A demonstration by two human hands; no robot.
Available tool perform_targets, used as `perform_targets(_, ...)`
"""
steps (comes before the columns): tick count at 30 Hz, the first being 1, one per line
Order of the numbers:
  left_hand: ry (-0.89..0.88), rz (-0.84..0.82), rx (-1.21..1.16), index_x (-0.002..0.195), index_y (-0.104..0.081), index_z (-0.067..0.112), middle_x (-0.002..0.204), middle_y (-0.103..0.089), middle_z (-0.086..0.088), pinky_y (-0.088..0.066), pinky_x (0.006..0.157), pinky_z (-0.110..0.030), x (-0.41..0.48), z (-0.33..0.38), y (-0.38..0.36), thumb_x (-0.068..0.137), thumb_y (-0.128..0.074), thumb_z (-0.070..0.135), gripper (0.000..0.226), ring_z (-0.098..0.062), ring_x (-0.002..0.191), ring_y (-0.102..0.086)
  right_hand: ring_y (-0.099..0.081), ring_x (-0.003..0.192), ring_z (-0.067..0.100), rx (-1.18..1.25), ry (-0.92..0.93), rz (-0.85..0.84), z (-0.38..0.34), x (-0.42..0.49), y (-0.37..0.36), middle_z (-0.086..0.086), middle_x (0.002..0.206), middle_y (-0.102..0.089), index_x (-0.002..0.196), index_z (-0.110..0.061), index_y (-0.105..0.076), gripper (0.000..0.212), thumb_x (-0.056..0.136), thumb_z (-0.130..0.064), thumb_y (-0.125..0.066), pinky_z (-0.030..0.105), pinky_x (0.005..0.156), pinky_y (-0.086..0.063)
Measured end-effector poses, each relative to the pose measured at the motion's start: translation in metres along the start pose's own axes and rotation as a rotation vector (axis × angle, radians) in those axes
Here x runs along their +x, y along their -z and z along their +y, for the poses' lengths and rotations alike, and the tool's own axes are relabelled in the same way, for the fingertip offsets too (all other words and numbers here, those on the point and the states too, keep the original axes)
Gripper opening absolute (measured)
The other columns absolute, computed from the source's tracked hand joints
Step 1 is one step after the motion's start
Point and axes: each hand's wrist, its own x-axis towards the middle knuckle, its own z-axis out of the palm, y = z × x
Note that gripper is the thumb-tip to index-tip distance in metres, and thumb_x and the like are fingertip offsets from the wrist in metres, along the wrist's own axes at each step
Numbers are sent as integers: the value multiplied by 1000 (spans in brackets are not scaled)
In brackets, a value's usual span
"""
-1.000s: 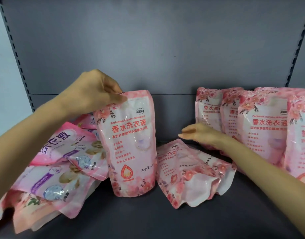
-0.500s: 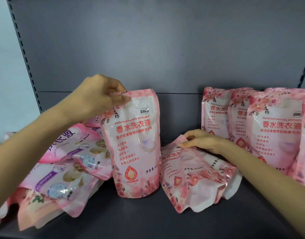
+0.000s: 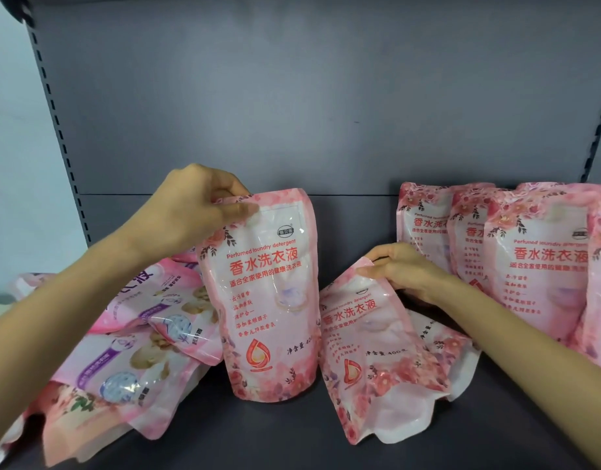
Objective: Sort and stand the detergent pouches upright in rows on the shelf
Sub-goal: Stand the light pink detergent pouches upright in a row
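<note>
Hands are both clamped: the right hand [image 3: 404,269], reaching flat a second ago, pinches the fallen pouch [image 3: 370,337] by its top corner and tips it off the shelf [image 3: 258,435], while the left hand [image 3: 194,212] still holds the upright pouch [image 3: 268,300], ready for the standing row [image 3: 536,266].

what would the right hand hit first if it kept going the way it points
Probably the upright pink floral plastic detergent pouch that the left hand holds; the right hand, gripping the leaning pink pouch, points left at it, though depth is unclear.
</note>
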Motion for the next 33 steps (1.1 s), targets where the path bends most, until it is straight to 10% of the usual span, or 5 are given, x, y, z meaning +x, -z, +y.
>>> perform_targets(14,15,66,23,82,-69,13,68,-68,3,-41,42,-5,-3,-4,-1,85,-66,20,9,-7,56,-63,-62,67,19,238,207,184,-30,-47,23,-3,71,-72,77,-14,-69,7,79,-7,-70,24,65,-49)
perform_targets(33,-71,15,7,80,-68,18,71,-68,1,-43,47,-7,-11,18,-7,86,-64,20,8,-13,56,-62,-67,61,9,516,356,-73,-65,-101,31,1,71,-72,74,-18,-70,29,49,-28,-81,19,53,-54)
